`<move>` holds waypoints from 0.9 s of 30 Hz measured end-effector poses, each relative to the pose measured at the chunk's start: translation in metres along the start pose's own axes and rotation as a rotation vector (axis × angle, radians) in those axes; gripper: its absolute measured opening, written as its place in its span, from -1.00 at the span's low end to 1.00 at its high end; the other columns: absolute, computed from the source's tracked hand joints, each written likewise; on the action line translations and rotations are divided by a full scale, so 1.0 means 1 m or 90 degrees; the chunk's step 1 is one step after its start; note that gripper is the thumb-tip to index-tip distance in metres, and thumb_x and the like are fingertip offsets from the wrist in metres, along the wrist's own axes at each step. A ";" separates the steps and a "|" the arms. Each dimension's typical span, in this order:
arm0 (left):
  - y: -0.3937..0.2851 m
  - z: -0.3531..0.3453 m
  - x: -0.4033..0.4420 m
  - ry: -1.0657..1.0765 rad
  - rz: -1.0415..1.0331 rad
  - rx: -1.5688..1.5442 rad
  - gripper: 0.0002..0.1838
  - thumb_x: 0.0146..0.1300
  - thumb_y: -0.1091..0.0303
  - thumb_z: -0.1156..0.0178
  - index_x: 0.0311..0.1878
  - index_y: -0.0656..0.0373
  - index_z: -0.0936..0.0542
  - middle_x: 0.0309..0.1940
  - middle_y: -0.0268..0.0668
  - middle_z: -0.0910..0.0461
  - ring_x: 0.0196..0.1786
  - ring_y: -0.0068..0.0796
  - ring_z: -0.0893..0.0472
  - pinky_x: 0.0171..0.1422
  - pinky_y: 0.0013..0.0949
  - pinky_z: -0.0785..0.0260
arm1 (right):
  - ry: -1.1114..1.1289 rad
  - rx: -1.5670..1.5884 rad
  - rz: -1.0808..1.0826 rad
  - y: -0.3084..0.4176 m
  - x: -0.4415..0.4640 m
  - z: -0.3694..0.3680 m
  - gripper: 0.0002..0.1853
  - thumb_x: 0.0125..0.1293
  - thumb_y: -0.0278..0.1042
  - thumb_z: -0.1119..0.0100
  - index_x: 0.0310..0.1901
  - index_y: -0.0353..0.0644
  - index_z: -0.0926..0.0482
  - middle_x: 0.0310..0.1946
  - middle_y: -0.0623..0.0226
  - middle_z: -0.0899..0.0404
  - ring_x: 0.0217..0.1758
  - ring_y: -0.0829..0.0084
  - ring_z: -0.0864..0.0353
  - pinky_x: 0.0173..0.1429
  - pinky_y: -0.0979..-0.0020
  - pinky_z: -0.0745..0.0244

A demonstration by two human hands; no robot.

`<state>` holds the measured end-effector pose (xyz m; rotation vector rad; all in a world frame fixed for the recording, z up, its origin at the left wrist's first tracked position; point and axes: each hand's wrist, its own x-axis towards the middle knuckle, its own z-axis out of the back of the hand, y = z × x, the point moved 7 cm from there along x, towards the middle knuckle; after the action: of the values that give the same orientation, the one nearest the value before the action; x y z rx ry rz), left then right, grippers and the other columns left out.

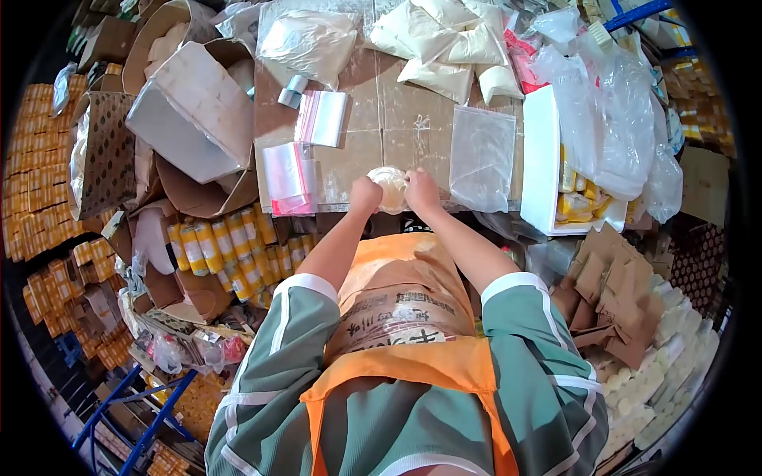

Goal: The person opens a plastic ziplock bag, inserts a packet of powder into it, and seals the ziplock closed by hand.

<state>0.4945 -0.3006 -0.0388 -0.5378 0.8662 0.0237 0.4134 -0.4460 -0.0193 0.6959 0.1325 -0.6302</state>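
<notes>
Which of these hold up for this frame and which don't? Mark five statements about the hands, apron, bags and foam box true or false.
1. The left hand and right hand both hold the small pale bag. True.
2. The apron is blue. False: the apron is orange.
3. Plump bags of pale powder lie at the far side of the work surface. True.
4. The large flat clear bag lies left of the hands. False: the flat clear bag is to their right.
5. The white foam box has yellow packs in it. True.
</notes>
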 end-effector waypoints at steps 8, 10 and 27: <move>0.007 0.005 0.022 0.041 -0.065 0.095 -0.86 0.03 0.58 -0.11 -0.44 0.51 -0.56 -0.71 -0.02 -0.58 -0.60 -0.25 -0.67 -0.41 -0.30 -0.56 | -0.012 0.060 0.134 0.009 -0.020 0.027 -0.66 0.04 -0.63 -0.03 -0.14 -0.05 -0.56 -0.03 0.15 -0.47 0.03 0.08 -0.49 0.03 0.16 -0.44; 0.000 0.015 0.021 0.033 -0.066 0.090 -0.87 0.01 0.58 -0.12 -0.43 0.51 -0.55 -0.68 0.00 -0.59 -0.58 -0.22 -0.68 -0.38 -0.29 -0.56 | -0.006 -0.025 0.207 0.021 -0.034 0.039 -0.62 0.05 -0.62 -0.03 -0.09 -0.03 -0.58 0.05 0.14 -0.44 0.10 0.09 -0.45 0.09 0.15 -0.42; -0.010 0.010 -0.042 0.016 -0.370 0.383 -0.57 0.10 0.40 -0.03 0.08 -0.06 -0.60 -0.22 -0.09 -0.63 -0.13 -0.07 -0.62 -0.05 -0.07 -0.48 | 0.183 -0.210 0.366 0.011 -0.010 -0.014 -0.64 0.17 -0.42 -0.09 0.04 0.04 -0.57 0.06 0.16 -0.37 0.10 0.17 -0.48 0.06 0.12 -0.45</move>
<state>0.4768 -0.2965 0.0016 -0.2037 0.6691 -0.7534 0.4127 -0.4254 -0.0211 0.4663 0.2821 0.0486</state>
